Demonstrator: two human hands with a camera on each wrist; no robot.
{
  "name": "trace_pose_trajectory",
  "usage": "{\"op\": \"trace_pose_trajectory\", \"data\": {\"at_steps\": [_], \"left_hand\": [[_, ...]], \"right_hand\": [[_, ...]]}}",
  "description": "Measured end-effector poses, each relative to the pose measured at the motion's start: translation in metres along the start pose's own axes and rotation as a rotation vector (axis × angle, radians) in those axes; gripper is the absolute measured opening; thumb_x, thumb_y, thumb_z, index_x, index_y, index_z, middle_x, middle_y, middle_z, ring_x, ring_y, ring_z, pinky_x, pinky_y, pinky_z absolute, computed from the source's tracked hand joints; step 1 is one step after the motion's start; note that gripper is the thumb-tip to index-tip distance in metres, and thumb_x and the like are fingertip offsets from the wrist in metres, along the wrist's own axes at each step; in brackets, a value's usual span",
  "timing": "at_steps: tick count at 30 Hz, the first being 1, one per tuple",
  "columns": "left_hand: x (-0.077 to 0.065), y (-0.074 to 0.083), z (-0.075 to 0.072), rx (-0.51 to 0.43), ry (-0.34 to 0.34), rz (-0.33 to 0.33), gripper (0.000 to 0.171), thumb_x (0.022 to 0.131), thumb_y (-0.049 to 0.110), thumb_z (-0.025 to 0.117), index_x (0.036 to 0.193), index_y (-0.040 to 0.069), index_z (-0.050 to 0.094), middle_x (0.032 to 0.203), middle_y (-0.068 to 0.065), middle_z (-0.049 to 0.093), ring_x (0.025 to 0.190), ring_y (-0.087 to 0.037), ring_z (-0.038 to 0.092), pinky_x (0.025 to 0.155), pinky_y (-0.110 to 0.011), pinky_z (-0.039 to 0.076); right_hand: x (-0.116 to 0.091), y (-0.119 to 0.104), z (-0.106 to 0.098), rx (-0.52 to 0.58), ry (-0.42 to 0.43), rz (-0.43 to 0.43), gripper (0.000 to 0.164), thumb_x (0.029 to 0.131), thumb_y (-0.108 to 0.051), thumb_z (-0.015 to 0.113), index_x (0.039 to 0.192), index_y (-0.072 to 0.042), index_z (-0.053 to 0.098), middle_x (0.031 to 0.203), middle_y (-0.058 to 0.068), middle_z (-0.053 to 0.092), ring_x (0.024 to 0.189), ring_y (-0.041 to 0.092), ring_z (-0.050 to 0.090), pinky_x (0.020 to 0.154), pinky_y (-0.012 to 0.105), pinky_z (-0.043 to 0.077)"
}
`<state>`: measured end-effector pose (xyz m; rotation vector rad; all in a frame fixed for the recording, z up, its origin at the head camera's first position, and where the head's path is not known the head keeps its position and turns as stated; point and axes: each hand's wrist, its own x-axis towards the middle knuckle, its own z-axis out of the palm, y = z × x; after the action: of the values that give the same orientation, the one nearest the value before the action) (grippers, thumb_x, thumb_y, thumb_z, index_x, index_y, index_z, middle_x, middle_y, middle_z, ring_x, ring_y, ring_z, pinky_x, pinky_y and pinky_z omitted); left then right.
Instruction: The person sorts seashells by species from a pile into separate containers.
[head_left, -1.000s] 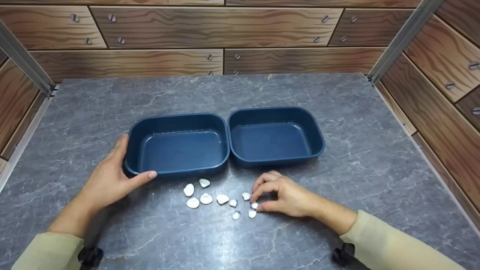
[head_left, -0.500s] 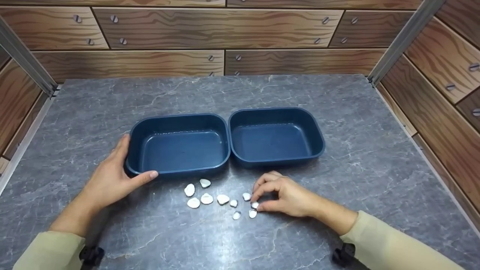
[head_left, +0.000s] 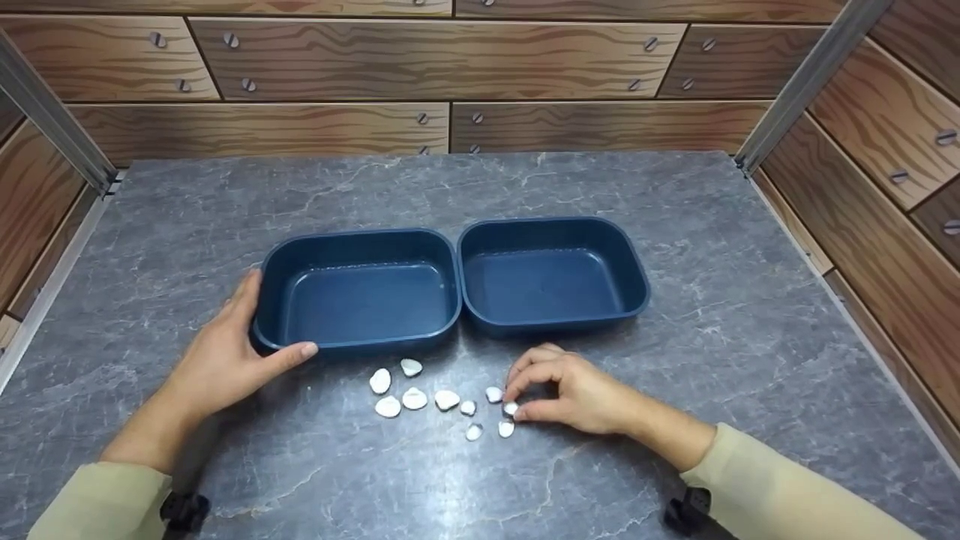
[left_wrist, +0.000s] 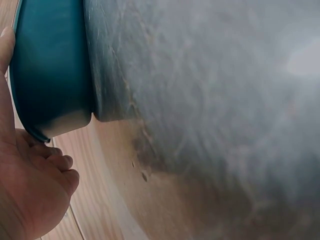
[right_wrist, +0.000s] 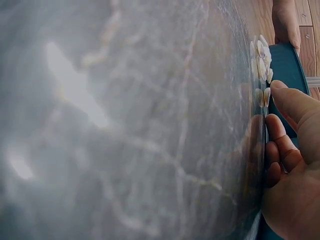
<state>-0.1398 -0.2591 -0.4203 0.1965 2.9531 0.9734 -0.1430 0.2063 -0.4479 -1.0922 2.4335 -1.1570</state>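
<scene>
My left hand point(head_left: 225, 360) rests at the near left corner of the left blue container point(head_left: 356, 345), thumb along its front wall and fingers against its left side. In the left wrist view this container point(left_wrist: 52, 65) fills the upper left. My right hand point(head_left: 577, 394) is low over the table, pinching a small white seashell point(head_left: 511, 409) between thumb and index finger. Close by lie a white shell point(head_left: 493, 394) and another shell point(head_left: 506, 428). Several more shells, among them a larger shell point(head_left: 447, 400), are scattered to the left. The right wrist view shows shells point(right_wrist: 262, 60) past my thumb.
A second blue container point(head_left: 555, 326) stands right against the first, and nothing shows inside either. The grey marbled tabletop point(head_left: 720, 300) extends around them. Wood-patterned walls point(head_left: 442, 60) enclose the back and sides, with metal posts at the corners.
Both hands keep their places. The whole head view has shifted very slightly; the shells and containers stay where they were.
</scene>
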Motion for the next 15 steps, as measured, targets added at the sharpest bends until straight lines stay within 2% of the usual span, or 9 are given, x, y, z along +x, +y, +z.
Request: {"op": "trace_pose_trajectory", "data": {"at_steps": [8, 15], "left_hand": [[-0.0003, 0.0001, -0.0004, 0.005, 0.0, 0.001, 0.129, 0.088, 0.069, 0.076, 0.17, 0.002, 0.002, 0.175, -0.025, 0.007, 0.158, -0.05, 0.016, 0.119, -0.074, 0.023], [0.0001, 0.0003, -0.0003, 0.007, 0.003, 0.006, 0.129, 0.088, 0.07, 0.076, 0.17, 0.002, 0.003, 0.175, -0.025, 0.007, 0.158, -0.051, 0.016, 0.119, -0.073, 0.023]], "right_hand": [[0.0007, -0.0009, -0.0011, 0.017, 0.012, 0.012, 0.016, 0.09, -0.028, 0.087, 0.106, -0.024, 0.083, 0.115, -0.011, 0.073, 0.115, 0.017, 0.062, 0.104, 0.038, 0.046], [0.0018, -0.0056, -0.0062, 0.084, 0.042, -0.019, 0.017, 0.089, -0.018, 0.088, 0.105, -0.021, 0.082, 0.111, -0.01, 0.074, 0.111, 0.017, 0.066, 0.1, 0.033, 0.05]]}}
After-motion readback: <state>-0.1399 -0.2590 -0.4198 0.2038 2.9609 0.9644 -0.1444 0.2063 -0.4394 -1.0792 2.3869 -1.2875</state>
